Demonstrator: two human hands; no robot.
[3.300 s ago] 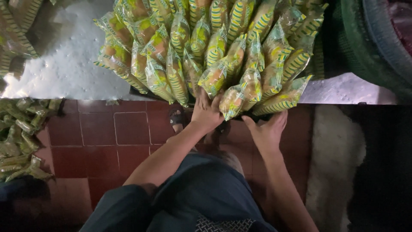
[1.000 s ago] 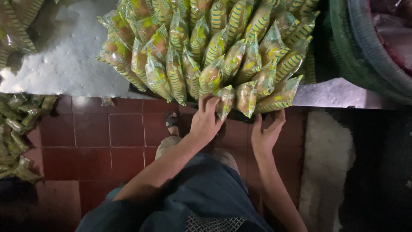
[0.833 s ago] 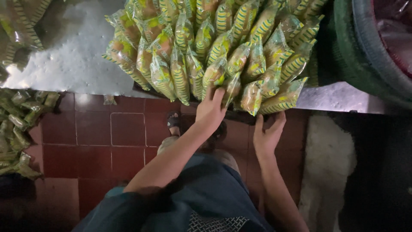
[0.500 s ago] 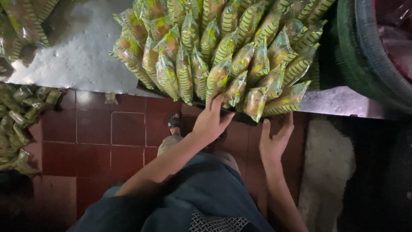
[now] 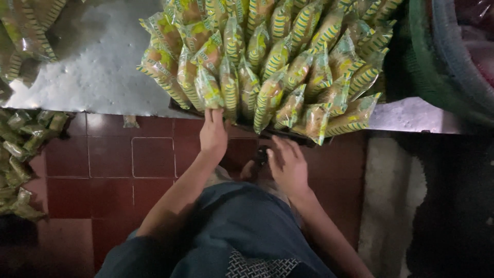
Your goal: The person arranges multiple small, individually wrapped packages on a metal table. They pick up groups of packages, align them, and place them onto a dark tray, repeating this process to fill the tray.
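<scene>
Red floor tiles (image 5: 110, 164) fill the lower left of the frame, with a pale grey slab (image 5: 98, 77) above them and a dark green tub (image 5: 447, 62) at the upper right. A big fan of yellow-green striped packets (image 5: 267, 62) spreads across the top centre, resting on a dark tray (image 5: 242, 125) whose edge shows just beneath them. Another heap of packets (image 5: 20, 159) lies at the left edge, and more at the upper left corner.

Since half a second ago the left hand (image 5: 213, 136) has slid leftward along the fan; its fingertips now touch the bottom end of a packet (image 5: 208, 90) in the lower left of the bunch, fingers straight, not closed round anything. The right hand (image 5: 288, 164) has dropped away from the packets and now hangs open below the tray edge, fingers loosely spread, holding nothing. So the contact has shifted to the bunch's left side, one-handed. Dark blue clothing (image 5: 242, 231) fills the bottom centre.
</scene>
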